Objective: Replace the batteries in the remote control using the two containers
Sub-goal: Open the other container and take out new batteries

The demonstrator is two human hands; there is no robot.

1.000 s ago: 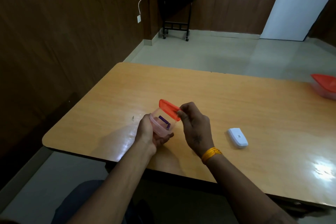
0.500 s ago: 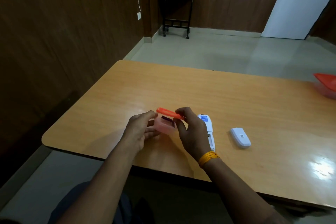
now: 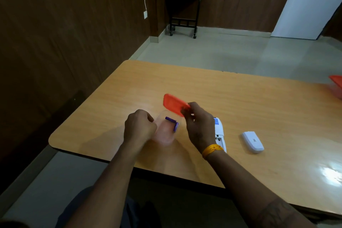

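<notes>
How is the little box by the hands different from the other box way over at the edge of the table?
The near container is open, its orange lid lifted off in the right hand; the far container has its lid on. The near container shows two purple batteries inside; the far container is cut off by the picture's edge, contents hidden. The left hand steadies the near container; nothing touches the far one. Both have orange lids.

Right hand [image 3: 199, 126] covering most of remote [image 3: 219, 131]; only right edge showing. Second container [image 3: 336, 85] getting cut off by right picture edge. Clear container [image 3: 164, 131] blurring; left hand [image 3: 139, 126] hiding its left wall. Label on battery cover [image 3: 252, 141] being too small to read.
</notes>
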